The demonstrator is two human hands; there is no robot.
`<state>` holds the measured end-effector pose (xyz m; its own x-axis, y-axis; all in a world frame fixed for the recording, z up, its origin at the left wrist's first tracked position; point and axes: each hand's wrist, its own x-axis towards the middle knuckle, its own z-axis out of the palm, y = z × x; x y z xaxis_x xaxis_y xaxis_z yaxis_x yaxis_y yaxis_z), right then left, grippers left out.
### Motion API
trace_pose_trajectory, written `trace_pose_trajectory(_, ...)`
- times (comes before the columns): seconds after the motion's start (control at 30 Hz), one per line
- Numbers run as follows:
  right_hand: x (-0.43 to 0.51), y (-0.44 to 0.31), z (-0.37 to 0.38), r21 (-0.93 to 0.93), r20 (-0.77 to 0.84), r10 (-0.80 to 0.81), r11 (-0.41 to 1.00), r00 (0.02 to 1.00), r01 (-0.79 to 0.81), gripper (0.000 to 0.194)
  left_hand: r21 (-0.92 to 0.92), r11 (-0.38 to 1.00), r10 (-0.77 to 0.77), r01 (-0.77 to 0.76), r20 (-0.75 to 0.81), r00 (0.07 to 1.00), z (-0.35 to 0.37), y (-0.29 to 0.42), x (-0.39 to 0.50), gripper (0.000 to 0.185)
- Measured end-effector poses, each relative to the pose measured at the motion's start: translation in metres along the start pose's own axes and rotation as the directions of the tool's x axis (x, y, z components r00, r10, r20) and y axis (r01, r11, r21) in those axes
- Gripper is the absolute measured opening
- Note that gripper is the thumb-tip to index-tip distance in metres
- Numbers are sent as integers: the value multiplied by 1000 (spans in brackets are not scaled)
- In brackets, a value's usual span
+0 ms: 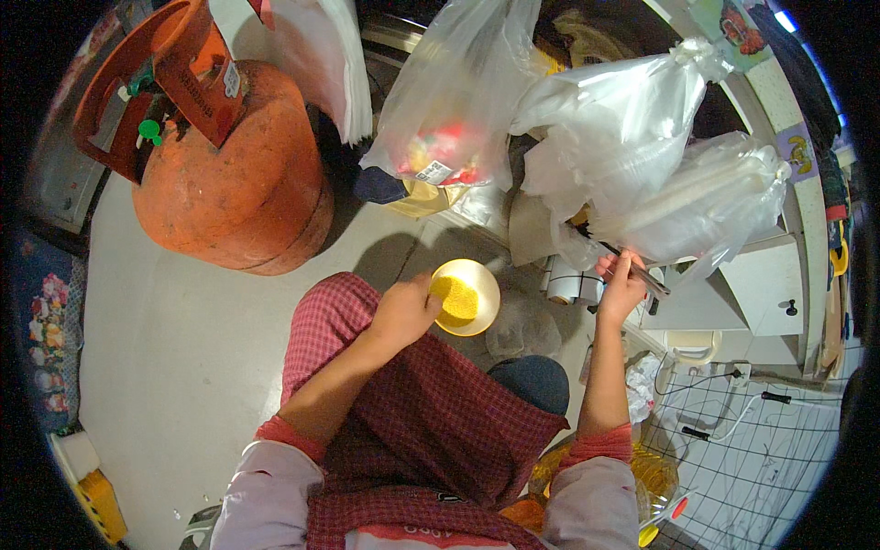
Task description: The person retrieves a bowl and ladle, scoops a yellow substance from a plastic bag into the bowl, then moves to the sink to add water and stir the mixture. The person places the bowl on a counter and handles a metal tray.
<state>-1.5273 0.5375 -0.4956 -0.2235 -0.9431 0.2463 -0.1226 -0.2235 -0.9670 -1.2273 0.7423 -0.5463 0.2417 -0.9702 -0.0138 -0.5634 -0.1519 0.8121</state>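
My left hand (410,311) grips the rim of a round bowl (489,297), tilted, with small yellow grains (457,302) gathered on its left side. The bowl is above the floor, just beyond my knee in a checked apron (440,405). Off to the right, my right hand (624,275) has its fingers closed around a slim dark metal utensil (650,280), whose far end is hidden by clear plastic bags (694,199). Only part of that utensil shows, so its exact kind cannot be told.
An orange gas cylinder (227,179) stands at the upper left. Ahead hangs a plastic bag (447,117) with colourful contents. White rolls (565,280) and a cabinet door (766,285) are at the right, above a black wire grid (749,454).
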Motion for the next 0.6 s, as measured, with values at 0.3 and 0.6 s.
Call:
trace_pose_trajectory(0.3,-43,-33,-25,90,-27,86,992,996,-83,25,33,999,-16,16,19,1000,29,13,40,28)
trace_pose_trajectory(0.6,-132,-72,-33,8,231,130,991,964,-135,16,9,997,82,-82,-43,996,57,16,61,25)
